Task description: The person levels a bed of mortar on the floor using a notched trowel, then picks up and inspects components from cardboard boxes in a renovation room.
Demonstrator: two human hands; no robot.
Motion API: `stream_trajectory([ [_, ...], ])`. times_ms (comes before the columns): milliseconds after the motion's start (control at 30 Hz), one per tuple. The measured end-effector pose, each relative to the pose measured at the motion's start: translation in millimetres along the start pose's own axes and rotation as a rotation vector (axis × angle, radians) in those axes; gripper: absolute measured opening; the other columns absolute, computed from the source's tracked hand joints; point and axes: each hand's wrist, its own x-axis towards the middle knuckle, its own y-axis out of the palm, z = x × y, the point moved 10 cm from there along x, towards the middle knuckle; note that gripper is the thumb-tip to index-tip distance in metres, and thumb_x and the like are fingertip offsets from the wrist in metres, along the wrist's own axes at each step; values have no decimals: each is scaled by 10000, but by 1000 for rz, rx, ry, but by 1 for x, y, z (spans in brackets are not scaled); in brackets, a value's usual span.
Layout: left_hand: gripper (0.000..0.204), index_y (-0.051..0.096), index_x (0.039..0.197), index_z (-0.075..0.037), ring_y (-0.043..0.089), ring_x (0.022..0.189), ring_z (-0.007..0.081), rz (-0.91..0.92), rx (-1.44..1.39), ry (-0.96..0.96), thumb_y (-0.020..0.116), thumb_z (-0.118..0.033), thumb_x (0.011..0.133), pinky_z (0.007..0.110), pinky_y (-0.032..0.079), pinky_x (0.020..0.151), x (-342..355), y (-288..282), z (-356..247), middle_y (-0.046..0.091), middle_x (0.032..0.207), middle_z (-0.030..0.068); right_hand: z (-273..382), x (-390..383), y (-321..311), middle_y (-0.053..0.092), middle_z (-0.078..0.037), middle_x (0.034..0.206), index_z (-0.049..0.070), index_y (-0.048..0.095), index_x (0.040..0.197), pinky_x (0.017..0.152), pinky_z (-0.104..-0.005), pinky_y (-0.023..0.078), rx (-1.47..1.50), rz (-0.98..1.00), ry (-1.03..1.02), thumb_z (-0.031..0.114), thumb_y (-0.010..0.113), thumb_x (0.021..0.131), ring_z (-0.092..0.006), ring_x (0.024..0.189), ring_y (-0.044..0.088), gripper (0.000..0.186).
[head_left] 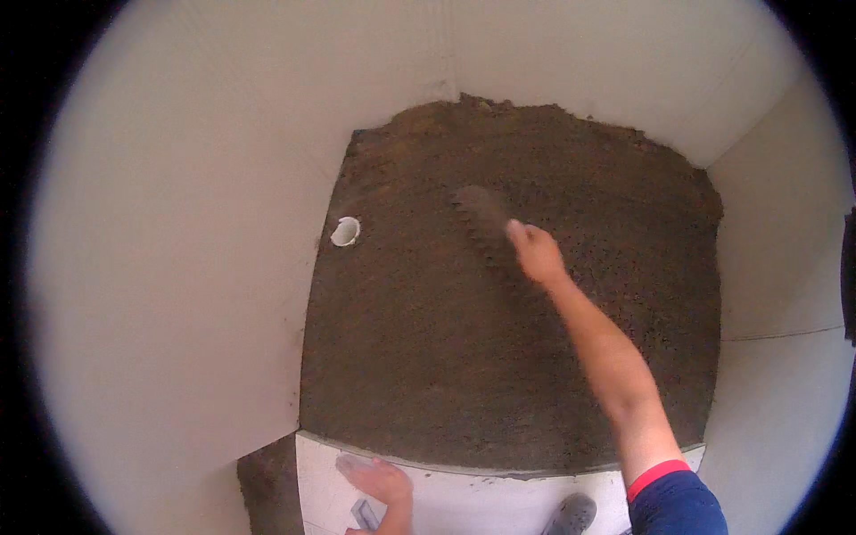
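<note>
My right hand (538,253) reaches out over a bed of dark, damp mortar (428,339). Its fingers are wrapped round the handle of a trowel (484,207), whose blade is smeared by motion and lies at or just above the mortar; whether it touches, I cannot tell. Close to me, my left hand (382,482) rests on a white ledge (464,493) with its fingers stretched out, their tips blurred. A small grey shape (364,514) shows beside that hand, too unclear to name.
A white drain pipe (345,232) with a notched rim stands in the mortar near the left wall (178,267). Pale panels form the back wall (580,53) and right wall (776,259). A dark shoe (571,514) is at the ledge. More dark mortar (270,486) lies at lower left.
</note>
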Motion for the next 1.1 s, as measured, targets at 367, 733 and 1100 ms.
stream_trajectory([
  [367, 718, 217, 1462, 167, 150, 1463, 483, -20, -48, 68, 513, -221, 935, 555, 119, 1202, 5, -11, -3, 190, 1548, 347, 103, -57, 155, 668, -268, 1098, 4, 658, 1112, 922, -511, 478, -232, 418, -197, 547, 456, 985, -466, 1081, 600, 593],
  [733, 677, 289, 1434, 164, 159, 1467, 468, 43, -102, 2, 510, -245, 942, 553, 126, 1205, 12, -22, -6, 227, 1534, 349, 101, -225, 180, 689, -256, 1001, 46, 658, 1119, 843, -510, 514, -440, 819, -351, 557, 482, 975, -450, 984, 646, 559],
  [1100, 705, 324, 1438, 157, 155, 1478, 461, 119, -138, -1, 486, -332, 956, 525, 110, 1219, 16, -31, 6, 253, 1548, 324, 80, -334, -46, 605, -52, 751, -28, 635, 987, 649, -321, 449, -421, 617, 9, 285, 675, 913, -130, 706, 520, 325],
])
